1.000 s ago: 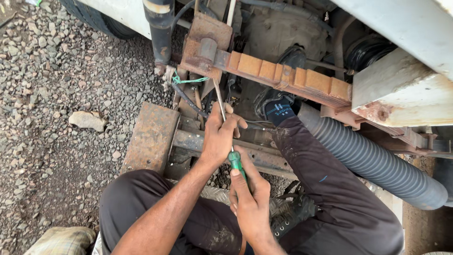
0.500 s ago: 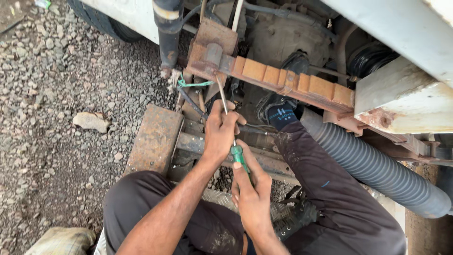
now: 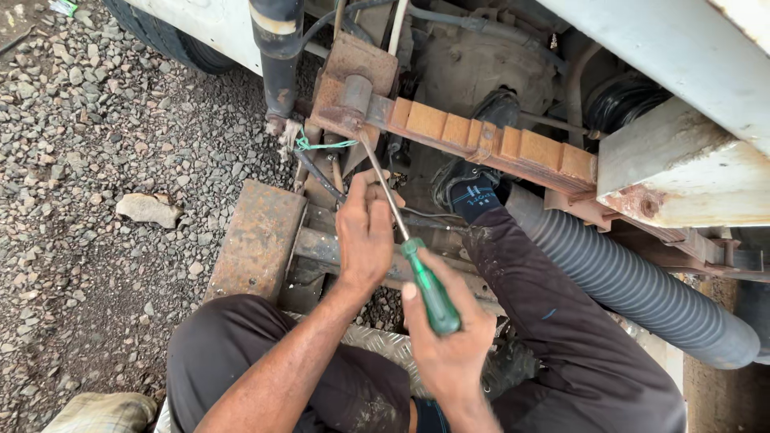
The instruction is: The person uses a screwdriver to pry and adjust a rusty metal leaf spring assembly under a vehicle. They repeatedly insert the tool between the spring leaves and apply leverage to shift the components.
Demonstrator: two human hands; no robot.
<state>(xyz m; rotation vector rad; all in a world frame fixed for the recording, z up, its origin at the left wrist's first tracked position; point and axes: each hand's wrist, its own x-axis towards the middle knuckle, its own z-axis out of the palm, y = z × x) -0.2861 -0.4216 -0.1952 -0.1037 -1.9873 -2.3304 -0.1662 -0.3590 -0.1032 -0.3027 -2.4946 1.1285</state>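
**A:** Your right hand (image 3: 449, 341) is clenched around the green handle of the screwdriver (image 3: 417, 265), down low, close to your lap. The fingers wrap under the handle and the thumb lies along its upper side, which looks like a grip for pushing along the tool's length rather than only twisting it.

**B:** And your left hand (image 3: 365, 232)?

**A:** It sits farther up, fingers closed around the bare metal shaft about midway. I'd judge you hold it there to steady the long shaft and aim the tip, since a tool that long would wander if driven from the handle alone.

**B:** Where does the tip end up?

**A:** The shaft runs up and to the left from your hands, and its tip meets the rusty bracket (image 3: 349, 88) at the end of the leaf spring (image 3: 489, 140), just below the round pin there. Whether it sits in a slot or only against the metal, I cannot tell. A bit of green wire (image 3: 321, 144) is tied just beside that spot.

**B:** How are your arms set?

**A:** Your left forearm comes up from the lower left across your thigh, wrist fairly straight. Your right wrist is bent back toward you, so both hands line up along the tool. You're crouched by the vehicle's underside, a rusty steel plate (image 3: 257, 240) lying on the gravel (image 3: 88, 160) to your left and a grey ribbed hose (image 3: 634, 281) passing your right leg.
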